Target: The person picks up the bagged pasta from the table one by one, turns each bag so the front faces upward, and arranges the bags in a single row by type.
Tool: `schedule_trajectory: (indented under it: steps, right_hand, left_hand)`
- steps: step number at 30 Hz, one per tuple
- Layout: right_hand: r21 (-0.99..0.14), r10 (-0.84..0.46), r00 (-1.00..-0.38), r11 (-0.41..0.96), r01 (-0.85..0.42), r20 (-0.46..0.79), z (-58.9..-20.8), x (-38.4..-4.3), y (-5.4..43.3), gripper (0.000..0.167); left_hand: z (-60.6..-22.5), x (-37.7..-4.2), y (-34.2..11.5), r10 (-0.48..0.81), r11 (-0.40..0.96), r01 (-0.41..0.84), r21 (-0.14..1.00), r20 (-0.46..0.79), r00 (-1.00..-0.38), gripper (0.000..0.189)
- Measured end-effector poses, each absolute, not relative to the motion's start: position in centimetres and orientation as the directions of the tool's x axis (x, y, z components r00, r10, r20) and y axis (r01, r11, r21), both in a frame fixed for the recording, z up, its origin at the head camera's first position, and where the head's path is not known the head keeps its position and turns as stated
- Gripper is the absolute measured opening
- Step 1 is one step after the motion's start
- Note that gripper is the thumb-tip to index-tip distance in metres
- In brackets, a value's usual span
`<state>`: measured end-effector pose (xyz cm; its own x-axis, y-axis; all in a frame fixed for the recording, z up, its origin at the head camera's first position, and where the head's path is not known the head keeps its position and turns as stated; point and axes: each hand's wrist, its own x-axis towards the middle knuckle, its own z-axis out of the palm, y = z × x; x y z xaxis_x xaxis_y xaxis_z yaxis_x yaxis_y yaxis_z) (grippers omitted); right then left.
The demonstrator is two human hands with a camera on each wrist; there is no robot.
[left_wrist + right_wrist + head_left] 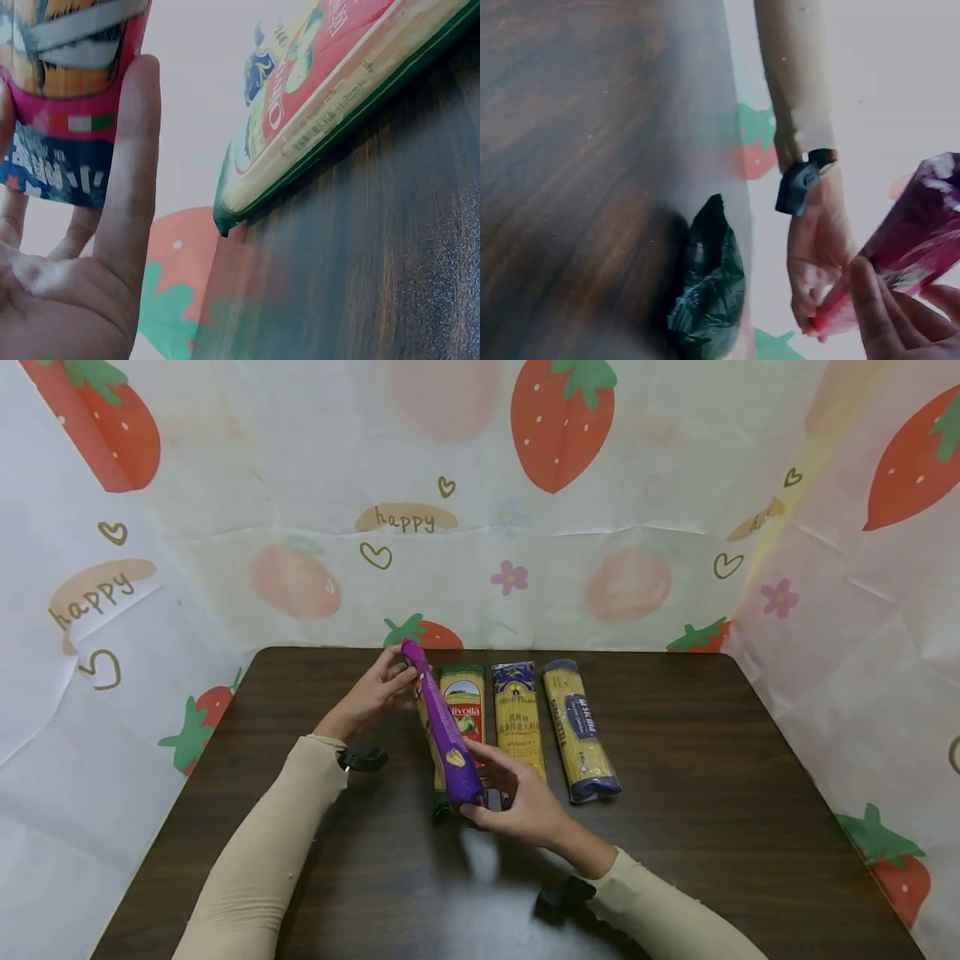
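Note:
Both hands hold a long purple pasta packet (448, 739) turned on its narrow side above the table. At the far end, my left hand (382, 685) grips it; in the left wrist view its pink and navy end (67, 135) sits between the fingers. My right hand (525, 797) pinches the near end, thumb below and fingers along the side. Partly hidden behind it lies a green-and-red spaghetti packet (462, 693), whose dark green end (709, 300) shows in the right wrist view. To its right is a blue-topped spaghetti packet (517, 718), partly covered by the right hand.
Farther right, a spaghetti packet with blue ends (581, 735) lies slightly slanted on the dark wooden table (690, 827). A white cloth printed with strawberries (562, 427) hangs behind the table and at both sides. Each wrist wears a black strap.

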<state>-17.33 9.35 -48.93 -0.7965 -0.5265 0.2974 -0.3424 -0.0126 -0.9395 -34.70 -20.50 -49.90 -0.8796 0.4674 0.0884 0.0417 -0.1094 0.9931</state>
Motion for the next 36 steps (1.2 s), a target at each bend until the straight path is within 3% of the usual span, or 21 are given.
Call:
schedule_trajectory:
  steps: [8, 17, 24, 30, 36]
  right_hand:
    - [-0.911, -0.518, -0.787, 0.033, -0.410, 0.335, -48.5, -17.5, 9.7, 0.104]
    - [-0.901, -0.522, -0.779, 0.044, -0.432, 0.348, -48.9, -17.5, 10.0, 0.084]
    - [-0.928, -0.493, -0.806, -0.007, -0.373, 0.327, -49.1, -17.5, 9.8, 0.076]
    - [-0.956, -0.453, -0.843, -0.093, -0.277, 0.289, -49.2, -17.4, 9.6, 0.074]
    - [-0.962, -0.445, -0.853, -0.145, -0.232, 0.273, -49.3, -17.3, 9.3, 0.074]
  left_hand:
    - [-49.6, -34.7, -20.4, 0.374, 0.025, 0.028, 0.999, 0.017, -0.927, 0.048]
    - [-49.7, -34.7, -20.3, 0.288, 0.122, -0.002, 0.992, -0.038, -0.957, 0.052]
    - [-49.3, -34.8, -20.1, 0.288, 0.051, -0.036, 0.998, -0.049, -0.956, 0.051]
    - [-49.1, -34.6, -20.8, 0.381, -0.046, -0.076, 0.996, -0.052, -0.923, 0.053]
    - [-49.0, -34.4, -21.8, 0.461, -0.060, -0.107, 0.992, -0.067, -0.885, 0.063]
